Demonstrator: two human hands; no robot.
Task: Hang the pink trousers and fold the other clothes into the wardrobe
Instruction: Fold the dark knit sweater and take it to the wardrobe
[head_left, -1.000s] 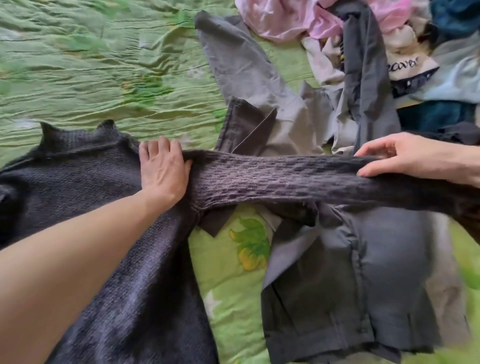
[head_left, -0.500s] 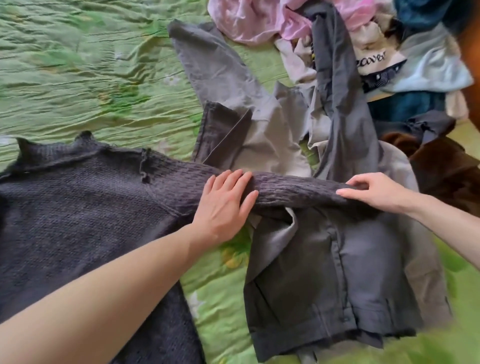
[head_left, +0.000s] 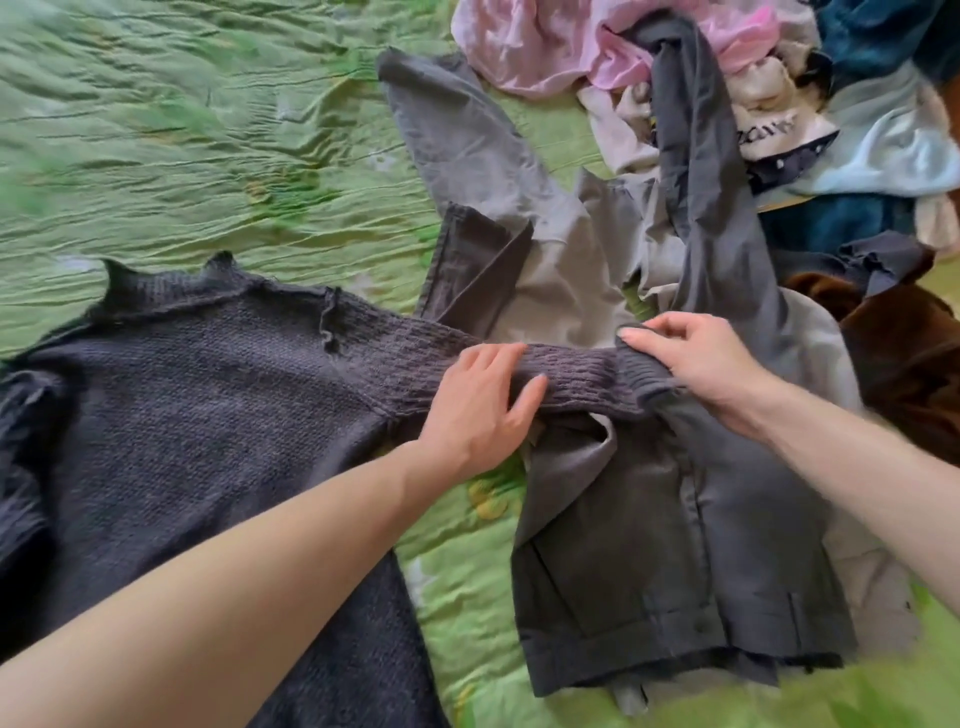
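The left hand (head_left: 480, 402) lies flat on the dark grey knitted sweater's sleeve (head_left: 571, 379); the right hand (head_left: 701, 364) pinches its ribbed cuff (head_left: 641, 376).

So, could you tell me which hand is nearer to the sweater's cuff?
Right. The right hand grips the cuff itself; the left hand lies flat on the sleeve, further toward the shoulder.
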